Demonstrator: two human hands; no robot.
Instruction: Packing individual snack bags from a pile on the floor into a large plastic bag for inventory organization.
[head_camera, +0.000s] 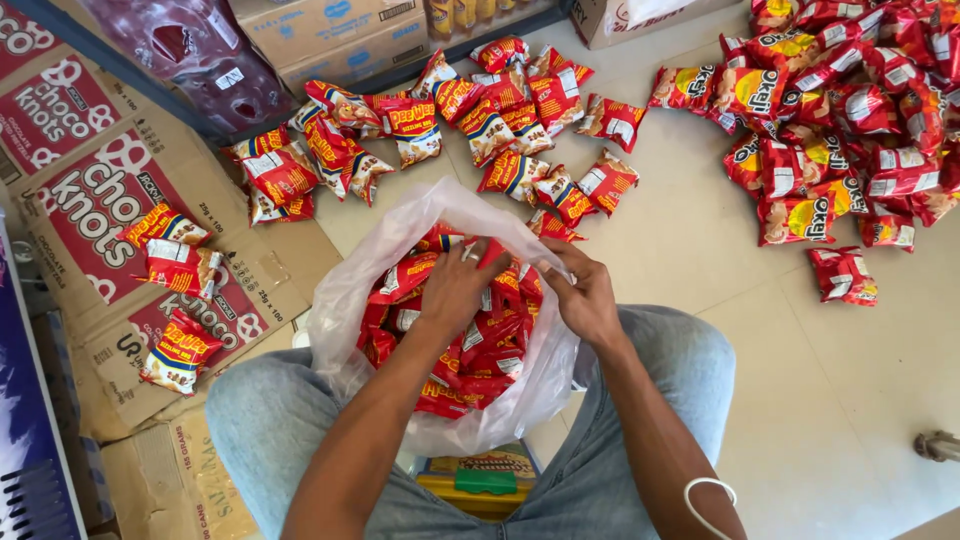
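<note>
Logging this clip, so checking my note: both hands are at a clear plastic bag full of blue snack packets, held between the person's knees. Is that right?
Not quite: the packets in the clear plastic bag are red, not blue, as the head view shows. The rest holds: the left hand reaches into the bag, the right hand is at its rim, and the bag sits between the knees.

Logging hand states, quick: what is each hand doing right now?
Left hand: inside the clear plastic bag, on the red snack packets; grip cannot be told.
Right hand: closed on the bag's rim.
</note>
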